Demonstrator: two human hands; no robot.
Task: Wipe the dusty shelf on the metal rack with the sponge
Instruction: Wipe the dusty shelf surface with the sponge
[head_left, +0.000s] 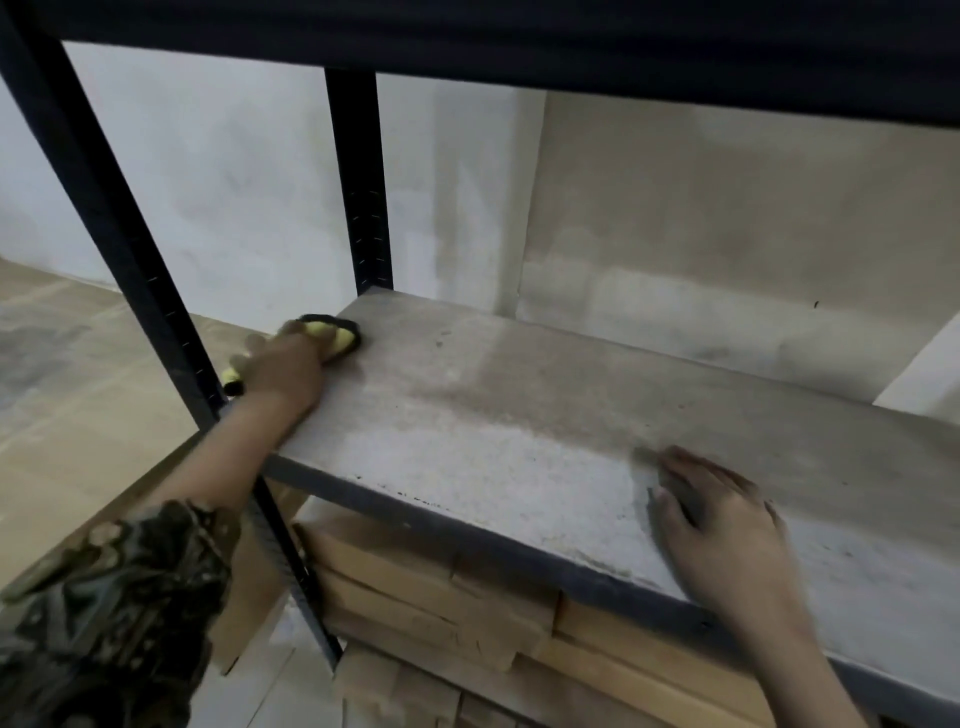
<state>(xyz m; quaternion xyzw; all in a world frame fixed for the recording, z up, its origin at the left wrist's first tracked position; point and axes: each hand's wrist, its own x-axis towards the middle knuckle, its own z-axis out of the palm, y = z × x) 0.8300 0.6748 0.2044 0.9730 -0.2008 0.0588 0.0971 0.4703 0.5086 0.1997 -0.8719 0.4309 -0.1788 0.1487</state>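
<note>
Your left hand (283, 366) is gripping the sponge (332, 335) at the shelf's (519, 415) left edge. Your right hand (722, 525) is lying flat, fingers spread, near the front edge.

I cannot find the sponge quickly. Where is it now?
In the head view, the sponge is under the left hand, at the shelf's far left end, near the rear post.
</note>
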